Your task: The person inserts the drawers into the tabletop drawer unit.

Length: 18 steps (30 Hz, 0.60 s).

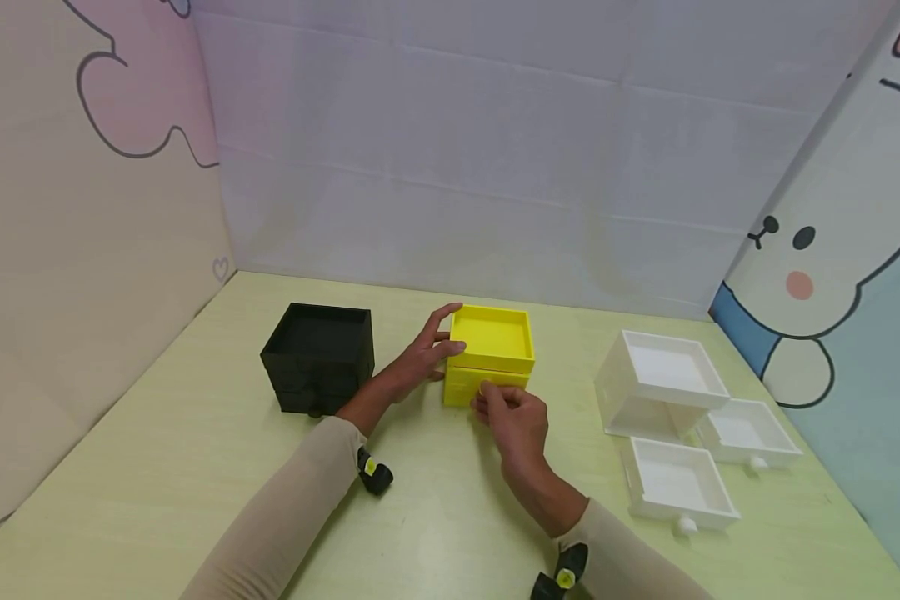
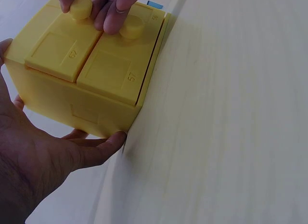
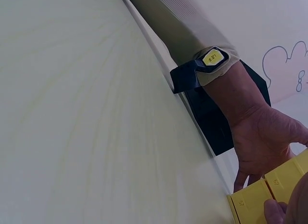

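A yellow two-drawer box (image 1: 492,333) stands on the table between both hands. My left hand (image 1: 417,364) holds its left side, one fingertip at the far top corner and the thumb at the top rim. In the left wrist view, the other fingers of that hand spread down the side towards the table. My right hand (image 1: 520,419) is at the box front, pinching the round upper knob (image 2: 81,8) between thumb and fingers. The lower knob (image 2: 132,27) sits just beside those fingertips. Both drawer fronts, the lower one marked 57 (image 2: 131,77), lie flush in the box.
To the left is a black drawer box (image 1: 330,333), close to my left forearm. At the right stands a white box frame (image 1: 615,392) with two white drawers pulled out: one drawer (image 1: 682,483) in front, another drawer (image 1: 750,429) beside it. A pale wall (image 1: 450,167) closes the table's back.
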Each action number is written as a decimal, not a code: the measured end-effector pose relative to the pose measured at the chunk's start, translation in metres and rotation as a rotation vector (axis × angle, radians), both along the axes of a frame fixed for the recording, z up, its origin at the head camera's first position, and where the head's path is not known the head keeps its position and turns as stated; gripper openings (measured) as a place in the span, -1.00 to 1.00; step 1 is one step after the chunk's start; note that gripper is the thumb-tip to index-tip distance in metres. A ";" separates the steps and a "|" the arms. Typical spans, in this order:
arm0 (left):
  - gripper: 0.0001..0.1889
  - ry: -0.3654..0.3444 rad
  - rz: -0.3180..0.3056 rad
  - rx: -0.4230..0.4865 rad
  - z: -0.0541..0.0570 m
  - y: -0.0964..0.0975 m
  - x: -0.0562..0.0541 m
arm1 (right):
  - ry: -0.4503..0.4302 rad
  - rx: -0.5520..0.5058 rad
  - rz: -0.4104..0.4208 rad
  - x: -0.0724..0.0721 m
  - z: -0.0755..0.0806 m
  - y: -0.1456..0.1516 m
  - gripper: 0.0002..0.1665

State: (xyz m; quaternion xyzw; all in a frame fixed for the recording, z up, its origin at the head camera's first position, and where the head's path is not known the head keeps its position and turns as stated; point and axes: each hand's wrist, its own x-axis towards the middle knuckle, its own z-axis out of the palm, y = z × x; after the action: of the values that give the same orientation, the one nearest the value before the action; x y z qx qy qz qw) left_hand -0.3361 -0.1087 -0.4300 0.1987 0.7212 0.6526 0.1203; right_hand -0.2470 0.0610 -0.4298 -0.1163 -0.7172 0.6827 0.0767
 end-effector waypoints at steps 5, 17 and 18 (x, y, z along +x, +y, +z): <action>-0.27 -0.001 -0.001 -0.001 0.001 0.000 0.002 | -0.008 -0.008 0.007 -0.002 0.001 0.001 -0.66; -0.26 0.004 -0.004 -0.005 0.002 0.000 0.003 | 0.000 -0.014 0.024 -0.002 0.001 0.002 -0.63; -0.26 0.003 -0.004 -0.005 0.002 0.000 0.003 | 0.003 -0.015 0.025 -0.001 0.000 0.002 -0.63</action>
State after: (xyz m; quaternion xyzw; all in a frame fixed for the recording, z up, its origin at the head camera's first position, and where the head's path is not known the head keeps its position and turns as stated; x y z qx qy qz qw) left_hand -0.3334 -0.1087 -0.4279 0.2009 0.7228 0.6501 0.1210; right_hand -0.2485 0.0630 -0.4293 -0.1069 -0.7135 0.6891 0.0684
